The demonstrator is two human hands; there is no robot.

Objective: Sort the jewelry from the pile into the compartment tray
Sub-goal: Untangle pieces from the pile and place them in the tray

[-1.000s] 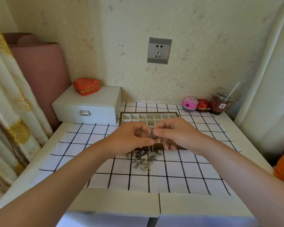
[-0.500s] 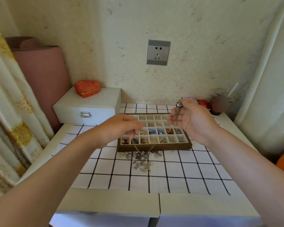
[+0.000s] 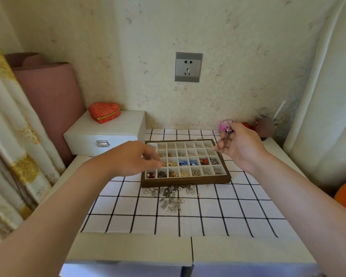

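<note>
A small metal piece of jewelry [image 3: 228, 129] was pinched between the thumb and forefinger of the right hand [image 3: 240, 148], which was raised over the far right corner of the tray [image 3: 186, 181]. A short bit dangled below the fingertips. A chain [image 3: 199, 138] — faint and hard to trace — was seen running from it across the tray's far edge toward the left hand [image 3: 132, 158]. Its curled fingers were pinched on what seemed the chain's other end, over the tray's left columns. The pile [image 3: 171, 194] was spread on the checked cloth [image 3: 188, 222], just in front of the tray. Several nearer compartments were filled. A white box [image 3: 108, 134] topped by a red heart case [image 3: 104, 112] was set to the left — a wall socket [image 3: 188, 67] above.
</note>
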